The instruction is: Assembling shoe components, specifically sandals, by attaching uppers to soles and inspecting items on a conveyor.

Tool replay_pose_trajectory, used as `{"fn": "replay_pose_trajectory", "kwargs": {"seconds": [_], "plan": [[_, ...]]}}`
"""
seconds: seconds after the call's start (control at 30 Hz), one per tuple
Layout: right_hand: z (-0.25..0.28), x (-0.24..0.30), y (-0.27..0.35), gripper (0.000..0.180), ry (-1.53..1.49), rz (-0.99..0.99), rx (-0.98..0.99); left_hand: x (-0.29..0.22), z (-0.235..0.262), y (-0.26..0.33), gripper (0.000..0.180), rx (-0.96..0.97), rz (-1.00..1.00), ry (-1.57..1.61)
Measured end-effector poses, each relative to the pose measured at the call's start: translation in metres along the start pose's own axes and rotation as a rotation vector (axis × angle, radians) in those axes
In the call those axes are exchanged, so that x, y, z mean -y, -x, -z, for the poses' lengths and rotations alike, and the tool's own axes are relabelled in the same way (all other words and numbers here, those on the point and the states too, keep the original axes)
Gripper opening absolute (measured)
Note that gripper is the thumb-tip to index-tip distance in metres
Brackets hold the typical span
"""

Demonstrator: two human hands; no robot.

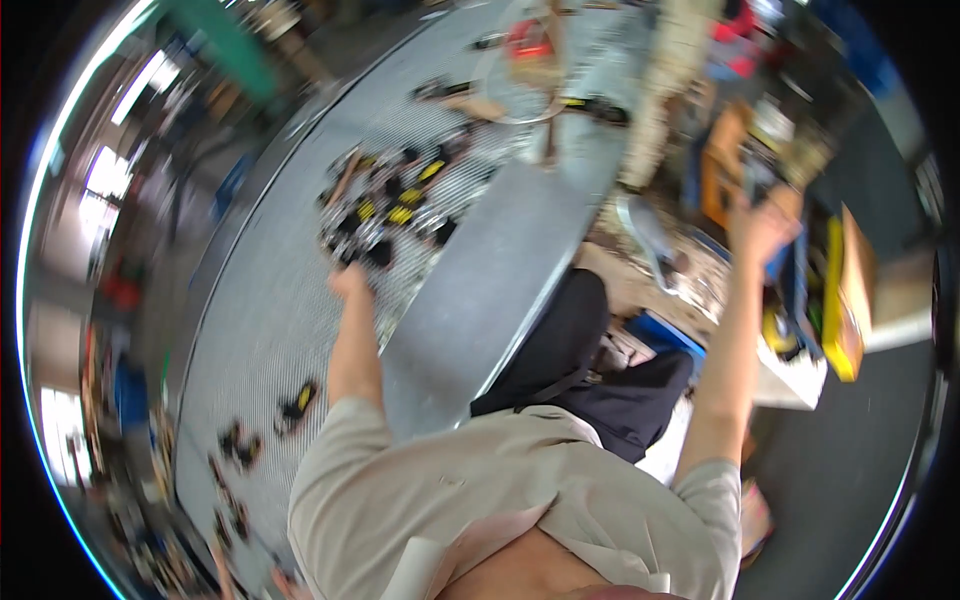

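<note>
The picture is blurred by motion. My left hand (350, 282) reaches forward over a grey ribbed table (270, 320), its fingers at the near edge of a pile of small black and yellow parts (390, 205). Whether it grips one is hidden by blur. My right hand (760, 228) is stretched out to the right, away from the table, near an orange and yellow stack of boxes (845, 290). Its fingers are smeared and I cannot make out anything in them. Both arms come from beige short sleeves.
A smooth grey panel (500, 270) lies across the table's near side. More black and yellow parts (298, 405) are scattered at the lower left. A ring-shaped object (520, 75) sits at the far end. Another person in light clothes (670, 80) stands beyond. A blue bin (665, 335) sits on the floor.
</note>
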State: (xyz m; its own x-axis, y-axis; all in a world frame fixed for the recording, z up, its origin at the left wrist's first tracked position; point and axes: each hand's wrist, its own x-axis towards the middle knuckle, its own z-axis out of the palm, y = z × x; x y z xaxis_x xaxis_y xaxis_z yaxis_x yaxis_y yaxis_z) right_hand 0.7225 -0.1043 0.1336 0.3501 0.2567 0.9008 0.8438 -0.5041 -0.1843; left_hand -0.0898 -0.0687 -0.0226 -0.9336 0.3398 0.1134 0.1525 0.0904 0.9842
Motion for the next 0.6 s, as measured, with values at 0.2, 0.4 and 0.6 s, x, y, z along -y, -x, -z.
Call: {"fn": "replay_pose_trajectory", "kwargs": {"seconds": [0.2,0.4,0.6], "plan": [[-0.012,-0.033,0.011,0.086,0.033,0.037,0.034,0.0,0.022,0.069,0.049,0.094,-0.097,0.112],[0.003,0.004,0.003,0.075,0.123,0.084,-0.131,-0.031,0.036,0.131,0.035,0.498,0.232,0.675],[-0.001,0.026,-0.015,0.066,-0.184,-0.089,0.085,-0.039,0.002,0.177,0.031,0.606,0.297,0.783]]}}
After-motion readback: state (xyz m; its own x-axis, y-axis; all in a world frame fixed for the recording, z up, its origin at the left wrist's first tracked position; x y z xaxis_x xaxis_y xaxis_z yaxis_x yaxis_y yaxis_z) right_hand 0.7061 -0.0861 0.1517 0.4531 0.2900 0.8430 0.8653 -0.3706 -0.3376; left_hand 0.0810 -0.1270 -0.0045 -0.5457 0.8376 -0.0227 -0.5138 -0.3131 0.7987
